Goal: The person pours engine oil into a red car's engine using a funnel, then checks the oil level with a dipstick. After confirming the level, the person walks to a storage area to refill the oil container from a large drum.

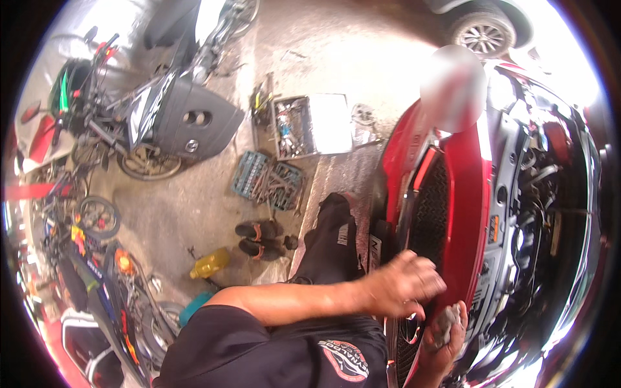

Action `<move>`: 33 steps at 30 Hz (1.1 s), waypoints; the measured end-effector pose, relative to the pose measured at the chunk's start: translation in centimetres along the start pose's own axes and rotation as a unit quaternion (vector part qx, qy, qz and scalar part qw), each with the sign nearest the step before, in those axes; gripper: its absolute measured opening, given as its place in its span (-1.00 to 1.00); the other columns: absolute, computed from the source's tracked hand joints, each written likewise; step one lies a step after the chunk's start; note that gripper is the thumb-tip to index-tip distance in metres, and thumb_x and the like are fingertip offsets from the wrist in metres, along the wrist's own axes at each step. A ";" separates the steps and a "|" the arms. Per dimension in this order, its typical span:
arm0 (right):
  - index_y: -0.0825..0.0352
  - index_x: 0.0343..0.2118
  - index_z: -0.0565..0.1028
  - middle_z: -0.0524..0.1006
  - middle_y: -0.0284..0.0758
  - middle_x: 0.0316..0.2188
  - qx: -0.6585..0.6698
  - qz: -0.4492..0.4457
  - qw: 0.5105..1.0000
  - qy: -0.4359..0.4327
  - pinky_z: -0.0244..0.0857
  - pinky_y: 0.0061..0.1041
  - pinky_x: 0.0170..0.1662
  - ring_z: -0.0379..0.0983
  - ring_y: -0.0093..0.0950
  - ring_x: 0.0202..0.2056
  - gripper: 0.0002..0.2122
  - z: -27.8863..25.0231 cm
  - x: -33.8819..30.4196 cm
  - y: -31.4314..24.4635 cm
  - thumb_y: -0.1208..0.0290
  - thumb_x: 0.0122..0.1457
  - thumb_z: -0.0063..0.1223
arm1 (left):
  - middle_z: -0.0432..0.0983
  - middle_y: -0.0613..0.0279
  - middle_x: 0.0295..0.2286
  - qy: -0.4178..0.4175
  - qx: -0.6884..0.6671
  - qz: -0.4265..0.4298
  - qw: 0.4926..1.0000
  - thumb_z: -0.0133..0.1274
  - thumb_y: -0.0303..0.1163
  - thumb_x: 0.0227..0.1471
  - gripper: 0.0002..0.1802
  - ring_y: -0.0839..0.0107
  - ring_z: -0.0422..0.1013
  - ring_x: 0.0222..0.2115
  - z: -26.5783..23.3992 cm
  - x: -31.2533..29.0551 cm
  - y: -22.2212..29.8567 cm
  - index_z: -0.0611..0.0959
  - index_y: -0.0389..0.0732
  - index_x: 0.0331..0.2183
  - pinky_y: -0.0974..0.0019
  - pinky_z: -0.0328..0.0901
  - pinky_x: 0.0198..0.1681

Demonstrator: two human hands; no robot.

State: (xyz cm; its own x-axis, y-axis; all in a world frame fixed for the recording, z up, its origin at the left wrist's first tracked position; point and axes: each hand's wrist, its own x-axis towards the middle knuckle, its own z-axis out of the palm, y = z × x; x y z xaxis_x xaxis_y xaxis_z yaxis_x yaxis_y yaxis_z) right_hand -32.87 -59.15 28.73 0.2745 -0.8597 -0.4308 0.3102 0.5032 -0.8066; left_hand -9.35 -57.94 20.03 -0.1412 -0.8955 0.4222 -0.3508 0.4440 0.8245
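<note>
My left hand (406, 283) reaches across my body above the red front of a car (470, 213). Its fingers are loosely bent and slightly blurred, the thumb stands apart, and I see nothing in it. Just below, my right hand (456, 337) is closed around a crumpled grey lump (445, 323), perhaps a rag or putty; its exact kind does not show. Both hands are close together over the bumper and black grille (429, 213). The car's engine bay (550, 194) lies uncovered to the right.
On the floor are a toolbox full of tools (291, 132), a blue-grey tool case (249, 171), dark shoes (259, 247) and a yellow container (210, 263). Motorcycles (187, 119) line the left side. Another car's wheel (482, 35) shows at the far right.
</note>
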 end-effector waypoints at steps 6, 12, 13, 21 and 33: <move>0.28 -0.09 0.37 0.36 -0.40 -0.45 -0.083 -0.034 0.995 0.051 0.01 -0.74 -0.78 0.13 -0.71 -0.65 -0.77 1.6 2.8 0.3 0.22 0.45 -0.21 | 0.57 -0.19 -0.17 -0.063 0.110 -0.669 0.732 0.00 -0.27 0.14 -0.66 -0.14 0.50 -0.12 -2.7 -23.5 -14.0 0.58 -0.23 -0.09 -0.10 0.38 -0.07; 0.26 -0.28 0.42 0.28 -0.44 -0.64 -0.028 -0.091 0.990 0.101 -0.01 -0.68 -0.84 0.03 -0.69 -0.77 -0.69 0.6 5.5 -2.1 0.10 0.43 -0.20 | 0.54 -0.08 -0.02 -0.275 0.102 -0.824 0.485 0.04 -0.34 0.02 -0.63 0.01 0.47 0.02 -5.7 -42.9 -9.6 0.71 -0.20 -0.11 0.05 0.38 0.05; 0.26 -0.29 0.43 0.29 -0.43 -0.64 -0.011 -0.095 0.991 0.097 0.00 -0.68 -0.84 0.03 -0.69 -0.78 -0.68 0.0 6.1 -2.7 0.10 0.43 -0.20 | 0.54 -0.10 -0.04 -0.283 0.103 -0.815 0.495 0.03 -0.34 0.02 -0.63 0.00 0.47 0.01 -5.5 -43.2 -9.0 0.71 -0.22 -0.13 0.05 0.38 0.04; 0.33 -0.11 0.48 0.42 -0.41 -0.52 -0.159 -0.234 0.927 0.246 0.13 -0.70 -0.72 0.25 -0.68 -0.70 -0.75 -2.6 7.0 -4.5 0.24 0.41 -0.14 | 0.60 -0.19 -0.28 -0.125 0.156 -0.675 0.710 0.05 -0.25 0.08 -0.67 -0.11 0.52 -0.16 -6.9 -36.9 -12.7 0.67 -0.34 -0.29 -0.01 0.39 -0.09; 0.37 -0.01 0.48 0.48 -0.25 -0.21 -0.425 -0.330 0.819 0.200 0.51 -0.57 -0.34 0.52 -0.41 -0.29 -0.74 -8.8 8.8 -0.7 0.33 0.35 -0.02 | 0.60 -0.15 -0.26 -0.053 0.173 -0.748 0.639 0.06 -0.11 0.04 -0.59 -0.10 0.52 -0.17 -1.0 -48.8 3.8 0.70 -0.30 -0.35 -0.05 0.39 -0.08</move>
State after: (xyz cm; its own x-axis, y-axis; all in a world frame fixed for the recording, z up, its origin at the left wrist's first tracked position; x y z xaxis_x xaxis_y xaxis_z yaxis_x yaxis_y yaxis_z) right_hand -38.70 -67.89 21.96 -0.0712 -0.9652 0.2517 -0.5212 -0.1792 -0.8344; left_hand -2.83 -12.52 2.94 0.5352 -0.3160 -0.7834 -0.3477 -0.9276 0.1366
